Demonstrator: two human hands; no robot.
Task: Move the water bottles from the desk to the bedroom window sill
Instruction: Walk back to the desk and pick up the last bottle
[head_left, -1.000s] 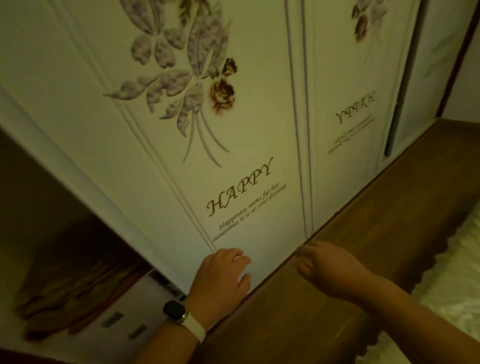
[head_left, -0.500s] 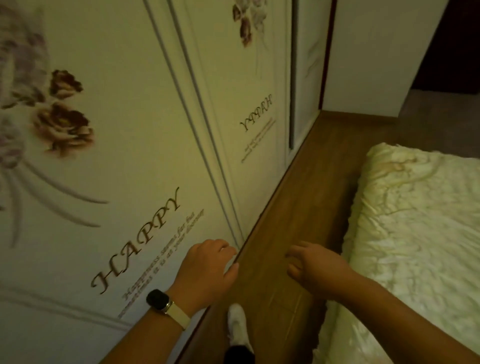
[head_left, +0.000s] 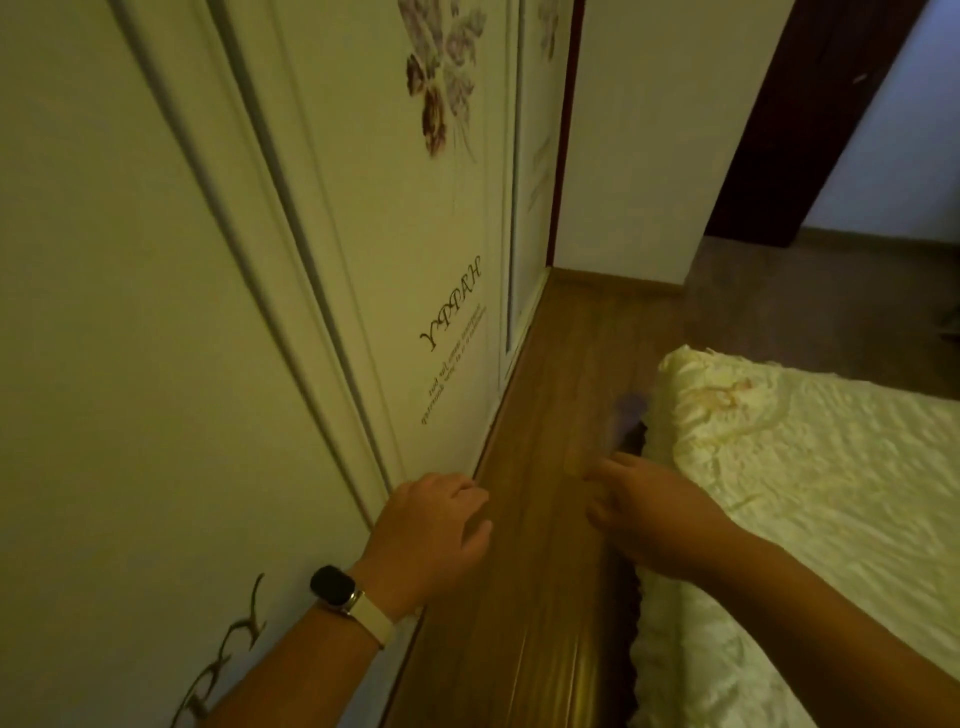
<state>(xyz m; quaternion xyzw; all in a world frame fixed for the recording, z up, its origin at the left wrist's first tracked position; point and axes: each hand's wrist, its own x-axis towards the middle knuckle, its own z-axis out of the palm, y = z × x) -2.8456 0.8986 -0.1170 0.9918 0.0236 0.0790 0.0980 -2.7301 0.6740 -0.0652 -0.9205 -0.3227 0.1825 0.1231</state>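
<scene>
Wooden floor (head_left: 561, 364) now opens ahead of the left hand (head_left: 431, 525) and right hand (head_left: 649, 514) toward a doorway (head_left: 857, 130) as the wardrobe (head_left: 208, 312) slides leftward, both hands relaxed and empty, bottles unseen, probably still to fetch.

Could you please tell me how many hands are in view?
2: the left hand, wearing a watch, near the wardrobe door; the right hand beside the bed. Both hold nothing.
</scene>
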